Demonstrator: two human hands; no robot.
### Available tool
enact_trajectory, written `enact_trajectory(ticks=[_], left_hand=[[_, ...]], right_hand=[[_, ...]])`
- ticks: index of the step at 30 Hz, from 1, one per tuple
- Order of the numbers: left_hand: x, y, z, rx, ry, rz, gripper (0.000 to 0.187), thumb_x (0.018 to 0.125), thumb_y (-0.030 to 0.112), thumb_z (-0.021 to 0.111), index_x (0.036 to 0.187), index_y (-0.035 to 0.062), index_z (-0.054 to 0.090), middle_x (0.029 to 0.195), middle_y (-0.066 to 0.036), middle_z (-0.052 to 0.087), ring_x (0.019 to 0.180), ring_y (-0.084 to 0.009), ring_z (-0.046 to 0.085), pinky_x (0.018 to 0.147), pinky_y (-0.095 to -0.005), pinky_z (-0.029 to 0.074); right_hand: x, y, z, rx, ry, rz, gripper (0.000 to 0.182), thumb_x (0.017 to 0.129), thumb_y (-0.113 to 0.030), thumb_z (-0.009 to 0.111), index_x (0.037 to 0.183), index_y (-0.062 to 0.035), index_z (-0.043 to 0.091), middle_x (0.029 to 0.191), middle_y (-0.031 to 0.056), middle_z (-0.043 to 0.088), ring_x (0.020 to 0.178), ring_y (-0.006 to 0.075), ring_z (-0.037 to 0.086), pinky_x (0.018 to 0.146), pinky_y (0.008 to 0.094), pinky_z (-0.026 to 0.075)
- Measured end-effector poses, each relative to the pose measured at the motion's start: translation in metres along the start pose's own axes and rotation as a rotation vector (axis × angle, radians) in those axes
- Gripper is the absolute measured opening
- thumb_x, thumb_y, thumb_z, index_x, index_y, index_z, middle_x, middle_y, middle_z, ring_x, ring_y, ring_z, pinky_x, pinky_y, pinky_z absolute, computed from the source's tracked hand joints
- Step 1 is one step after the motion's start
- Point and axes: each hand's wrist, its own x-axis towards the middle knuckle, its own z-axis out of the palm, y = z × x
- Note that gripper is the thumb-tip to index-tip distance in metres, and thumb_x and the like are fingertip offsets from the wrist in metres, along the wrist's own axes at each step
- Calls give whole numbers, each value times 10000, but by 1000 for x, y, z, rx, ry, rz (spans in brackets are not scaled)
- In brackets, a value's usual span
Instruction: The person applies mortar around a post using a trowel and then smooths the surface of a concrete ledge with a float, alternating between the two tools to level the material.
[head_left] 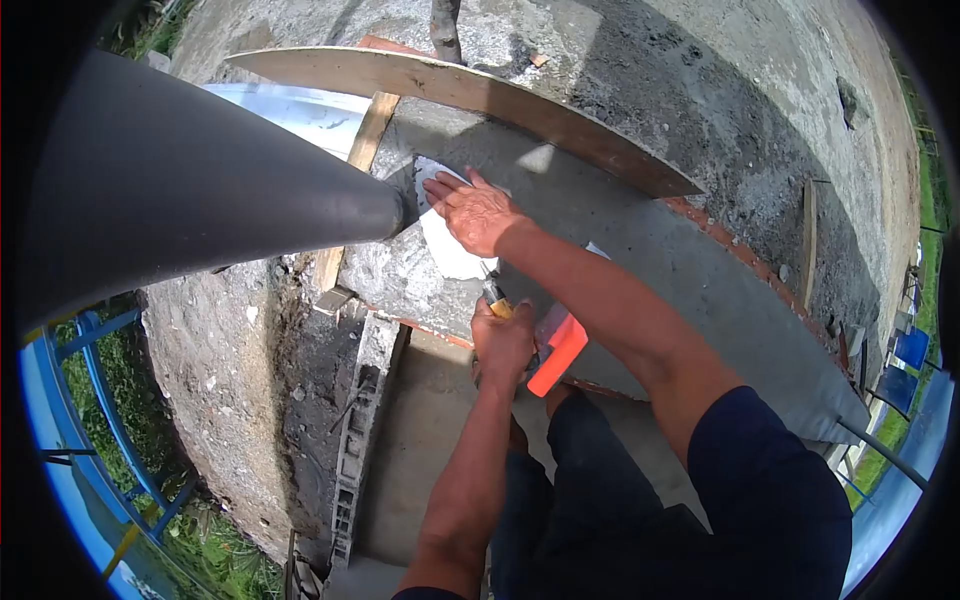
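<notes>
My left hand [503,345] is wrapped round the yellow and black handle of a trowel [450,252], whose pale blade points away from me over the grey concrete slab [640,275]. Flat on the upper part of that blade lies my right hand [474,212], its fingers stretched out. Just right of my left hand is an orange-red flat piece [562,358], partly hidden by the hand and my right forearm. The slab surface looks smooth and damp under my right arm, and rougher and lighter around the blade.
A thick grey pipe [240,170] comes in from the left, its end close to the blade. A long board [470,85] edges the slab's far side, with a wooden strip [372,130] at left. Hollow blocks [358,430] stand at lower left. Rough ground [740,120] lies beyond.
</notes>
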Motion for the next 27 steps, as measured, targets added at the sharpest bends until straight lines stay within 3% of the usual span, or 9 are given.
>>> enact_trajectory(ticks=[6, 9, 12, 14, 16, 18, 21, 24, 27], left_hand=[[63, -11, 94, -398, 199, 214, 354, 874, 152, 677, 1108, -9, 465, 1031, -96, 584, 835, -161, 613, 667, -314, 522], [84, -15, 114, -438, 252, 366, 342, 905, 198, 659, 1123, 12, 471, 1075, -95, 579, 862, -171, 610, 700, -326, 521], [99, -5, 124, -688, 236, 296, 273, 940, 187, 598, 1121, 21, 479, 1034, -101, 598, 839, -180, 636, 666, -334, 540], [90, 26, 109, -929, 59, 30, 235, 937, 134, 588, 1113, 20, 482, 993, -106, 609, 810, -186, 648, 631, -337, 549], [85, 33, 96, -848, 55, -88, 212, 923, 84, 581, 1100, 18, 485, 943, -108, 617, 752, -187, 651, 583, -333, 550], [90, 23, 88, -458, 208, -30, 205, 899, 39, 577, 1082, 15, 488, 883, -108, 622, 663, -181, 645, 523, -321, 542], [73, 18, 56, -193, 14, -168, 223, 858, -18, 569, 1055, 22, 472, 799, -98, 606, 538, -161, 599, 456, -302, 508], [46, 27, 44, -83, 51, -247, 208, 844, -21, 557, 1012, 31, 446, 715, -79, 568, 446, -141, 545, 399, -285, 468], [32, 29, 29, -47, -39, -157, 207, 848, -14, 567, 990, 39, 426, 683, -68, 537, 453, -134, 535, 392, -280, 454]], right_hand=[[42, 34, -8, 19, -28, -236, 495, 929, -174, 438, 1408, -54, 457, 1547, 56, 345, 1449, 212, 275, 1188, 476, 212], [55, 45, -10, -40, -94, -302, 482, 973, -206, 352, 1437, -107, 434, 1557, 11, 328, 1450, 176, 262, 1202, 443, 189], [73, 51, -8, -6, -202, -334, 525, 932, -164, 434, 1450, -87, 406, 1580, 19, 283, 1470, 184, 227, 1212, 472, 152], [81, 47, -22, -22, -263, -280, 531, 934, -141, 413, 1462, -89, 387, 1585, 6, 272, 1473, 175, 216, 1215, 482, 123], [77, 45, -15, 46, -271, -217, 531, 938, -125, 394, 1468, -91, 379, 1587, -2, 267, 1475, 171, 206, 1216, 489, 99], [73, 44, -1, 175, -211, -151, 526, 943, -115, 375, 1468, -91, 381, 1586, -3, 270, 1478, 169, 197, 1217, 494, 78], [48, 56, -2, 199, -143, -42, 519, 944, -116, 374, 1462, -89, 391, 1586, 14, 270, 1475, 176, 209, 1212, 511, 81], [23, 57, -11, 131, -164, 15, 512, 938, -119, 397, 1449, -78, 411, 1583, 34, 275, 1471, 185, 222, 1206, 531, 92], [21, 47, -13, 126, -101, 2, 497, 933, -114, 416, 1428, -62, 433, 1573, 53, 291, 1466, 193, 235, 1205, 526, 107]])
